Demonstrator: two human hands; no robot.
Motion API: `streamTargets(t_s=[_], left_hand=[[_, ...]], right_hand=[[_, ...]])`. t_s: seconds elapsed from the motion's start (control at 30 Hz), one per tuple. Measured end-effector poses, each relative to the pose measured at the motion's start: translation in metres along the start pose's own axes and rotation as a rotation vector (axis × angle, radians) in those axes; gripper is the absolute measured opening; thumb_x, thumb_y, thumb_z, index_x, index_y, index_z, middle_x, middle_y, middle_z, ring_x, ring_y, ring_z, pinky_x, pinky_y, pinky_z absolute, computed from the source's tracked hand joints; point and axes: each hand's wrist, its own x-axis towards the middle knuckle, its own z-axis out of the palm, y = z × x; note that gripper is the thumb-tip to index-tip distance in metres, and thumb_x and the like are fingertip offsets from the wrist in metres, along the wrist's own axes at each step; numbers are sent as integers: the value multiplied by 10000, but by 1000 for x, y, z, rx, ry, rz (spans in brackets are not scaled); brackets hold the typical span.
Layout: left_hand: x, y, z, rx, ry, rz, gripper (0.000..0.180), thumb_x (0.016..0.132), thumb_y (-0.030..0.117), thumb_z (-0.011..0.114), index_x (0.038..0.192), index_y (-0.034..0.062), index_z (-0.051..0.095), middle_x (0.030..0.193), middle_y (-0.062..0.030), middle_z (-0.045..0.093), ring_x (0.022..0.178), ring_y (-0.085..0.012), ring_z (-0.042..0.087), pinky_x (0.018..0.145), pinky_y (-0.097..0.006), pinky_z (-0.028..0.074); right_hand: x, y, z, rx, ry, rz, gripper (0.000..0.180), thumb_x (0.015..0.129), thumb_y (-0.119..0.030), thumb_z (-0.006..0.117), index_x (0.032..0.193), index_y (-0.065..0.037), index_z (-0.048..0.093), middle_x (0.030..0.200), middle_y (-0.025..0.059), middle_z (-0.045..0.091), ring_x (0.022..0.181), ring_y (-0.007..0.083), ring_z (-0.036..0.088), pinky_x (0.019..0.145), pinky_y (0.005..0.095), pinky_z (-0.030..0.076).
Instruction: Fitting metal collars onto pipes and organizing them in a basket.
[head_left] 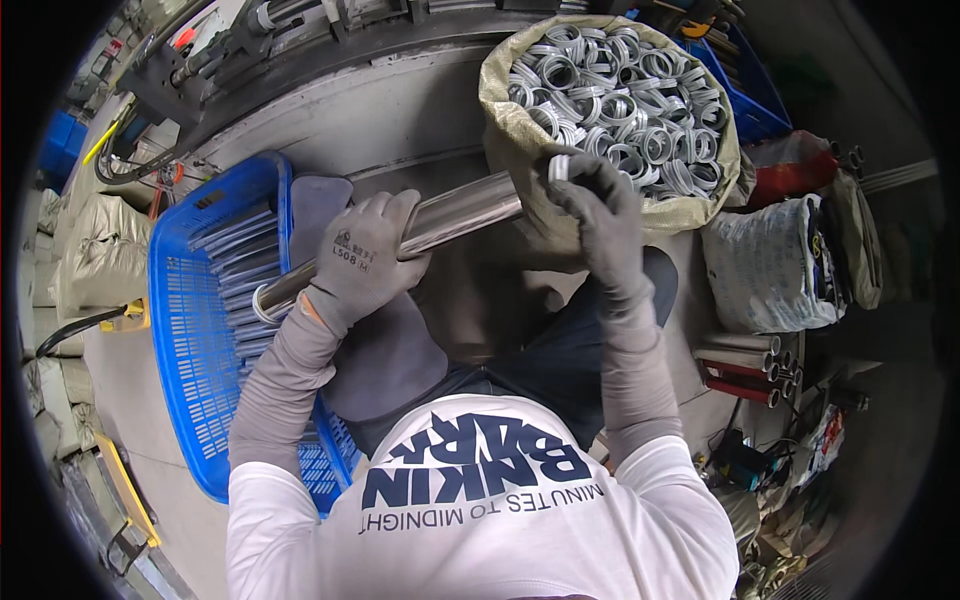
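In a grey glove, my left hand [362,262] is wrapped around a shiny metal tube [465,212] that slants up to the right across my lap. A pale ring [262,304] sits around the tube's lower left end. My right hand [610,225], also gloved in grey, pinches a white-grey ring [559,168] just beyond the tube's upper right end. Ring and tube look apart. Close beyond that hand stands a woven sack [532,195], its top rolled back, heaped with similar rings [620,105].
A blue plastic basket [180,370] holding several metal tubes [240,265] stands at my left. Dark machinery [330,45] runs along the far side. To the right are a white sack [762,265], stacked tubes [740,358] and a blue crate [745,95].
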Motion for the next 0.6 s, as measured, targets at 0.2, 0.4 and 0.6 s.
streamTargets(t_s=[0.2, 0.4, 0.6], left_hand=[[-1, 1, -3, -22, -29, 26, 547, 735, 222, 803, 1232, 66, 634, 965, -137, 672, 913, -342, 674, 812, -451, 538], [-2, -1, 2, 23, -63, 17, 547, 728, 213, 796, 1226, 63, 624, 969, -136, 672, 923, -337, 673, 826, -453, 534], [-3, 1, 9, 42, -71, 6, 546, 723, 207, 795, 1220, 64, 618, 1005, -139, 686, 936, -340, 677, 846, -447, 537]], right_hand=[[-3, 47, 22, 296, 47, 171, 307, 896, -16, 719, 1197, 33, 679, 1106, 81, 730, 986, 180, 691, 865, 315, 545], [13, 84, 26, -579, 71, -726, 271, 976, -79, 575, 1202, 31, 678, 1271, 170, 655, 1075, 289, 673, 882, 373, 552], [7, 78, 43, -66, -38, -322, 266, 1012, -114, 538, 1180, 32, 684, 1233, 180, 692, 1060, 327, 699, 911, 391, 549]])
